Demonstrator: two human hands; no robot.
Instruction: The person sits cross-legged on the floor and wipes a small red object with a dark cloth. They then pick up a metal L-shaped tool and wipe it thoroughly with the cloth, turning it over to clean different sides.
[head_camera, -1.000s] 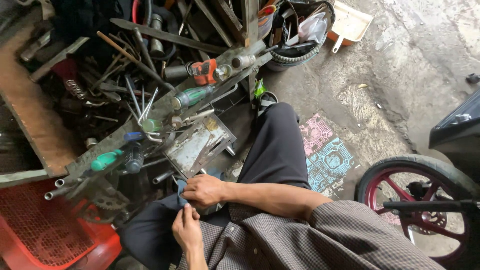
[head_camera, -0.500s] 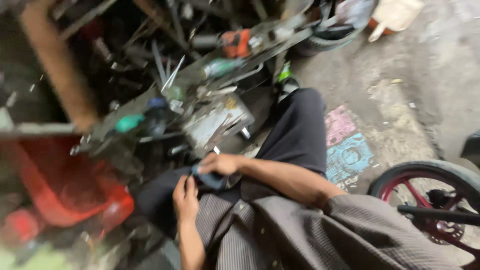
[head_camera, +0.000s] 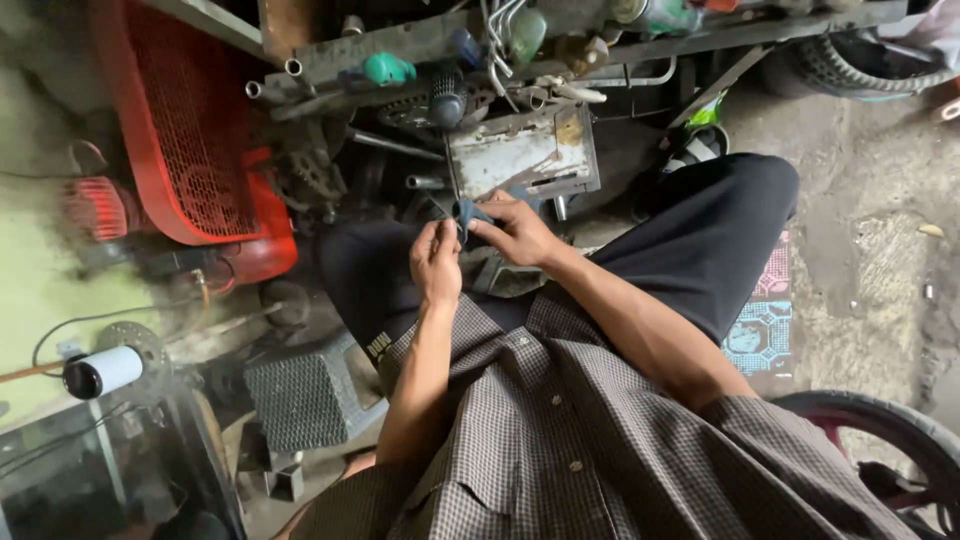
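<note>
Your left hand (head_camera: 436, 262) and right hand (head_camera: 519, 229) met over your lap, each grip pinched on a small dark blue rag (head_camera: 467, 213) — held between them, just below the grey metal plate (head_camera: 522, 152). A red mesh crate (head_camera: 190, 130) stood well apart, toward your left.
</note>
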